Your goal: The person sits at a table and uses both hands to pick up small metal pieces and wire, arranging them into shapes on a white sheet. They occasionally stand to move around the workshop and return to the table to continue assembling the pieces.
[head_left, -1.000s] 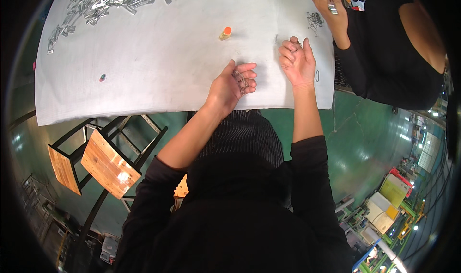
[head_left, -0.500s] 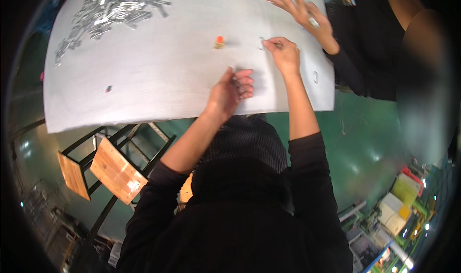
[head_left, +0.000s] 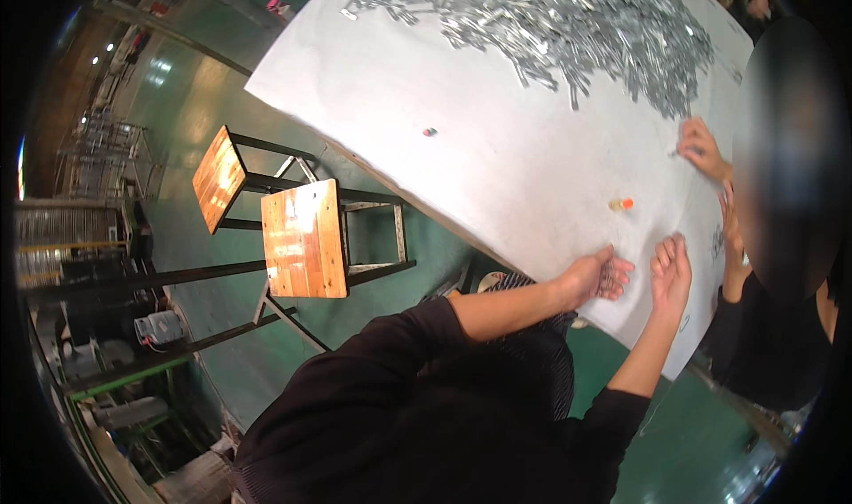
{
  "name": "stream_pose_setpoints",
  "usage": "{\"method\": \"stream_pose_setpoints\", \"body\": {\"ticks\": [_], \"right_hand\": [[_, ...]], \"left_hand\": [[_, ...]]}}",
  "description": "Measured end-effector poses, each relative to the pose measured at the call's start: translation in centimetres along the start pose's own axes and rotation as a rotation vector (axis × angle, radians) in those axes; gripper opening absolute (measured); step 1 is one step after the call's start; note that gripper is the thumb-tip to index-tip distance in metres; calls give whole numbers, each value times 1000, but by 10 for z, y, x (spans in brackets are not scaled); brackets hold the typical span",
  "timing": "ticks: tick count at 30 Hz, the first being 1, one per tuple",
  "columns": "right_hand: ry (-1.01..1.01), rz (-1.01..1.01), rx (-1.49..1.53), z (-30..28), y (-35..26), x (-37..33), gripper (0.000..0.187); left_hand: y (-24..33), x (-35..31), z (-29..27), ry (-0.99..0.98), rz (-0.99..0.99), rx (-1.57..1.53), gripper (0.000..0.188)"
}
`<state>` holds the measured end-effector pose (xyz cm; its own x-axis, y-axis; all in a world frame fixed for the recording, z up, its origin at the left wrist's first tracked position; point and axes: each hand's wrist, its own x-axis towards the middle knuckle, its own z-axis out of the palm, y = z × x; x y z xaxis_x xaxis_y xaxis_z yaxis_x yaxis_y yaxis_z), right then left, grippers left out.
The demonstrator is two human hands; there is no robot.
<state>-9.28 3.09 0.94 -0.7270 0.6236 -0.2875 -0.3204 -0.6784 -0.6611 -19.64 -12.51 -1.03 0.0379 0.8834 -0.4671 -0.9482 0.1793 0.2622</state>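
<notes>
My left hand (head_left: 596, 276) is palm-up and half curled over the near part of the white table. Small thin metal pieces (head_left: 609, 282) lie in its fingers; their exact shape is too small to tell. Just to its right, my right hand (head_left: 671, 271) is raised with fingers drawn together; whatever is between the fingertips is hidden. Beyond both hands, a small bottle with an orange cap (head_left: 622, 204) lies on the tabletop. A thin curved wire piece (head_left: 683, 323) rests near the table edge, beside my right wrist.
A large heap of flat silvery metal strips (head_left: 568, 34) covers the far table (head_left: 497, 185). A co-worker's hand (head_left: 703, 149) is by its right end, with dark wire pieces (head_left: 717, 240) nearer. A small dark-and-red object (head_left: 430, 132) lies leftward. Wooden-topped stools (head_left: 304, 238) stand left.
The view has swung left, bringing more of the heap and stools into sight. My right hand has drawn nearer my left hand. A co-worker's hand is now by the heap.
</notes>
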Motion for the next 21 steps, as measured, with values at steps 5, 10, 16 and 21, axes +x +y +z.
{"method": "stream_pose_setpoints", "body": {"ticks": [5,10,16,21], "right_hand": [[-10,-14,356,7,11,2,16],[87,20,250,9,15,12,26],[160,112,340,10,-2,-27,39],[220,176,264,1,-5,-82,41]], "left_hand": [[-2,8,3,-12,-42,12,51],[6,1,0,40,-10,70,51],[9,14,12,52,-129,153,49],[15,9,18,164,-173,189,45]]}}
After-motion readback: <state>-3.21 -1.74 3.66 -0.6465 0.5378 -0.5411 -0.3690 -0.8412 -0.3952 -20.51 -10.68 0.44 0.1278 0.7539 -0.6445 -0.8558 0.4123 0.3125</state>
